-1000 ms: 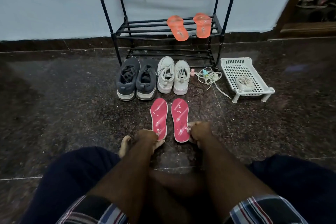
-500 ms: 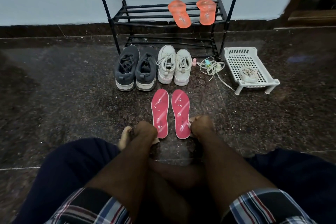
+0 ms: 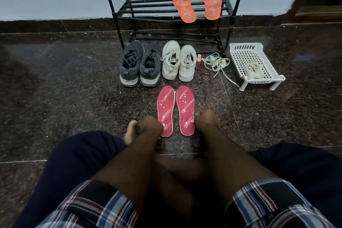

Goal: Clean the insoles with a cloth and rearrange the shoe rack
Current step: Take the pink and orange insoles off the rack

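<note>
The fingers of the right hand point(image 3: 205, 121) are curled down and are placed at the right edge of the right insole point(image 3: 185, 110), near its heel; the fingertips seem to pinch this edge, but the contact itself is hidden under the knuckles. The fingers of the left hand point(image 3: 150, 126) are also curled, and the hand is laid over the heel end of the left insole point(image 3: 165, 111). Whether this insole is really gripped cannot be told, because the fingers are hidden by the back of the hand. A bare foot point(image 3: 130, 132) is seen just beside the left hand.

Both insoles are pink with white flecks and are laid flat on the dark floor point(image 3: 64, 89), side by side, with the toes pointed at the rack point(image 3: 224, 3). Just beyond them two pairs are set in one row: grey shoes point(image 3: 139, 63) on the left and white shoes point(image 3: 178, 60) on the right. Behind the shoes the black rack is placed against the wall, and two orange slippers point(image 3: 197, 6) are kept on its middle shelf. At the right of the white shoes loose laces point(image 3: 216, 63) are heaped with some small objects. Further right a white basket point(image 3: 255, 48) is stood on the floor, and a crumpled cloth point(image 3: 253, 70) is laid in it.
</note>
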Tool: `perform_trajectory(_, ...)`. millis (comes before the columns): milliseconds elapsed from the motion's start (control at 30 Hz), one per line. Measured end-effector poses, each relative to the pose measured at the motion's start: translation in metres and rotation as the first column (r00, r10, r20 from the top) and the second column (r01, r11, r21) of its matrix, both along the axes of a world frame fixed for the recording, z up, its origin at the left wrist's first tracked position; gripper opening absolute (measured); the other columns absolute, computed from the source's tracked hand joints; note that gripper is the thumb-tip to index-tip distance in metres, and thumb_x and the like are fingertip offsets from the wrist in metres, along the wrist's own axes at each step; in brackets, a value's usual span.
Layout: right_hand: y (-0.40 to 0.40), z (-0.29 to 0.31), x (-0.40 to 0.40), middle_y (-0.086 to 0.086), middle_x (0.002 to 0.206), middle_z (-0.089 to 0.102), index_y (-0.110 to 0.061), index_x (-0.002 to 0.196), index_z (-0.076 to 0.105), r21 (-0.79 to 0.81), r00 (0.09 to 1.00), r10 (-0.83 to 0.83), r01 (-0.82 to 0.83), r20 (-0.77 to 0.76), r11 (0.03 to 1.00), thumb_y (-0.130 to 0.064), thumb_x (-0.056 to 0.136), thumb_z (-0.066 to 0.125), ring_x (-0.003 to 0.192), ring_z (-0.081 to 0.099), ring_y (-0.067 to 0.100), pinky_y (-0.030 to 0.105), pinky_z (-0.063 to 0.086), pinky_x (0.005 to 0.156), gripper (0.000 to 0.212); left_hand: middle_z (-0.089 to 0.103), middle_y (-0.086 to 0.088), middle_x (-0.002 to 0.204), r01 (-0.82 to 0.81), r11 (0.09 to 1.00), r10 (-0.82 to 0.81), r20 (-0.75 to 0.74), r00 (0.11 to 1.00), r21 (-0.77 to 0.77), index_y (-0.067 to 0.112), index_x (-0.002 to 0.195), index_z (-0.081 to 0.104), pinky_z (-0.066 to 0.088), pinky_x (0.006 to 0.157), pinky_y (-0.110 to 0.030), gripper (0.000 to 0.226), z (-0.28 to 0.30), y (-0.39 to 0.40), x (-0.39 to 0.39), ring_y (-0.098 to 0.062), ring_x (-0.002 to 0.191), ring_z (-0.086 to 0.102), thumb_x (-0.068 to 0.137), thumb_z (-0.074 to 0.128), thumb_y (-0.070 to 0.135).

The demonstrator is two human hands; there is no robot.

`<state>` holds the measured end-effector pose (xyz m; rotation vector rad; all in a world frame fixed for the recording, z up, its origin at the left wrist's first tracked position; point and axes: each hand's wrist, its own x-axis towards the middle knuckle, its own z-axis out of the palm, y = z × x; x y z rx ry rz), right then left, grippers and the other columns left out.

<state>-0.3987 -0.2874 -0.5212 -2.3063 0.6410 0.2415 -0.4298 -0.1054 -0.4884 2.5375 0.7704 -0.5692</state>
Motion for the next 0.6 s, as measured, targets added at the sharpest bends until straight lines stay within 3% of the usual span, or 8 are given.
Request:
perform_trajectory(167, 0.004, 0.012, -0.001, 0.01, 0.088, 0.073, -0.01, 0.087, 0.071, -0.001, 0.998, 0.027, -0.027, 0.048, 1.0, -0.01, 0.077, 0.06, 0.086, 0.068, 0.028, 0.029, 0.052, 0.073, 0.015, 0.067, -0.013, 0.125, -0.086, 0.993, 0.098, 0.172, 0.98, -0.08, 0.012, 0.12, 0.067, 0.048, 0.098, -0.036, 0.032, 0.005, -0.009, 0.003, -0.032, 0.118, 0.062, 0.089, 0.058, 0.018)
perform_trajectory(300, 0.003, 0.024, 0.015, 0.003, 0.085, 0.073, -0.017, 0.078, 0.069, 0.177, 0.988, -0.101, 0.08, 0.117, 0.981, -0.008, 0.076, 0.061, 0.082, 0.068, 0.022, 0.028, 0.055, 0.077, 0.012, 0.068, -0.01, 0.118, -0.035, 0.984, 0.079, 0.252, 0.964, -0.173, 0.015, 0.116, 0.066, 0.047, 0.083, -0.032, 0.026, 0.016, -0.027, 0.025, -0.03, 0.109, 0.064, 0.093, 0.058, 0.021)
perform_trajectory(433, -0.014, 0.058, 0.071, 0.001, 0.091, 0.073, -0.016, 0.091, 0.072, 0.346, 0.951, -0.209, 0.122, 0.227, 0.93, -0.012, 0.081, 0.072, 0.086, 0.068, 0.02, 0.032, 0.056, 0.084, 0.011, 0.069, -0.011, 0.114, 0.082, 0.955, 0.026, 0.357, 0.934, -0.284, 0.008, 0.113, 0.068, 0.047, 0.081, -0.031, 0.025, 0.046, -0.052, 0.085, -0.029, 0.104, 0.063, 0.097, 0.057, 0.024)
perform_trajectory(533, -0.033, 0.091, 0.134, 0.005, 0.078, 0.073, -0.015, 0.079, 0.07, 0.46, 0.905, -0.324, 0.171, 0.276, 0.871, -0.013, 0.076, 0.071, 0.074, 0.071, 0.025, 0.042, 0.06, 0.074, 0.003, 0.073, -0.015, 0.104, 0.048, 0.858, 0.177, 0.383, 0.907, -0.511, 0.007, 0.103, 0.069, 0.057, 0.083, -0.038, 0.034, 0.074, -0.069, 0.152, -0.034, 0.097, 0.069, 0.08, 0.062, 0.031)
perform_trajectory(600, -0.045, 0.114, 0.173, 0.008, 0.066, 0.068, -0.012, 0.075, 0.068, 0.546, 0.873, -0.382, 0.169, 0.304, 0.821, -0.007, 0.077, 0.065, 0.056, 0.066, 0.025, 0.036, 0.056, 0.06, 0.006, 0.072, -0.014, 0.092, 0.062, 0.77, 0.233, 0.37, 0.899, -0.635, 0.008, 0.092, 0.068, 0.06, 0.084, -0.046, 0.023, 0.084, -0.079, 0.199, -0.035, 0.091, 0.071, 0.082, 0.06, 0.026)
